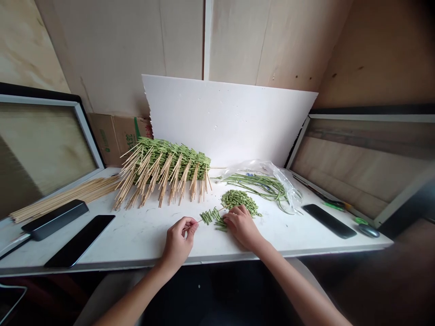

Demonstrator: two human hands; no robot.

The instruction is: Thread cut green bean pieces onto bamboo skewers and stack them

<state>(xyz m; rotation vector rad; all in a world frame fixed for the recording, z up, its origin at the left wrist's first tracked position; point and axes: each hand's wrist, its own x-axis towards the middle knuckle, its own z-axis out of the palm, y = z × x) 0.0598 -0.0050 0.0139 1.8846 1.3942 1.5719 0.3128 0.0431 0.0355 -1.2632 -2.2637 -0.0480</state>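
Note:
Pinched between the thumb and fingers of my left hand [181, 233] is a thin wooden skewer. Short green bean pieces [210, 216] are threaded side by side along it. My right hand [239, 222] is at the skewer's far end, fingers bent down over loose green pieces; what its fingertips hold is hidden. Just behind my right hand lies a pile of cut green pieces [239, 199]. A large stack of filled skewers [173, 158] stands at the back left, bare stick ends pointing toward me.
Bare skewers [73, 194], a black power bank [56, 219] and a phone [80, 240] lie left. Long green beans [258, 183] rest by a clear plastic bag [288, 185]. Another phone [329, 220] and a mouse [369, 230] lie right. A white board [224, 120] stands behind.

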